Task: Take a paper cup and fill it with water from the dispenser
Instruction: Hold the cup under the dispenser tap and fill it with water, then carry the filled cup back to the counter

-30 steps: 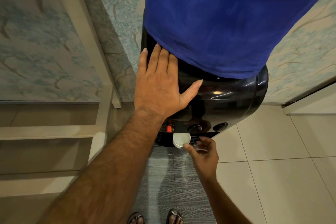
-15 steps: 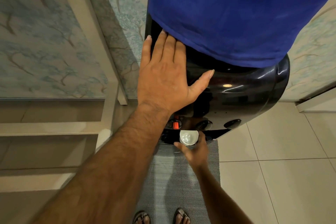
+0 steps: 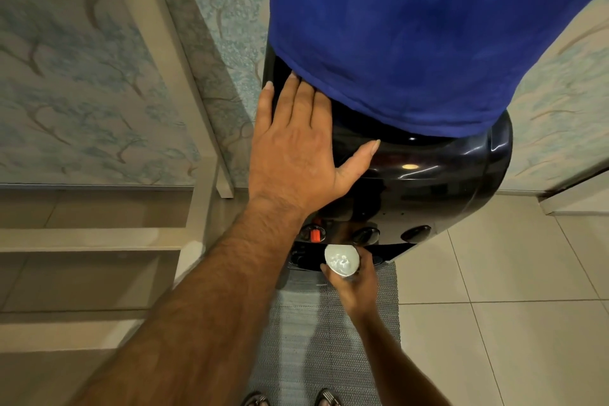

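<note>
One hand point(image 3: 354, 283) grips cup point(image 3: 341, 260); other hand point(image 3: 296, 148) flat on dispenser point(image 3: 428, 181).

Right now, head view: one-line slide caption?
Left hand flat on the dispenser; right hand holds the cup under the taps.

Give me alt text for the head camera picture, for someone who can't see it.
Seen from above, a right hand holds a paper cup under a black water dispenser while the left hand rests flat on its top. A blue cloth covers the bottle.
</note>
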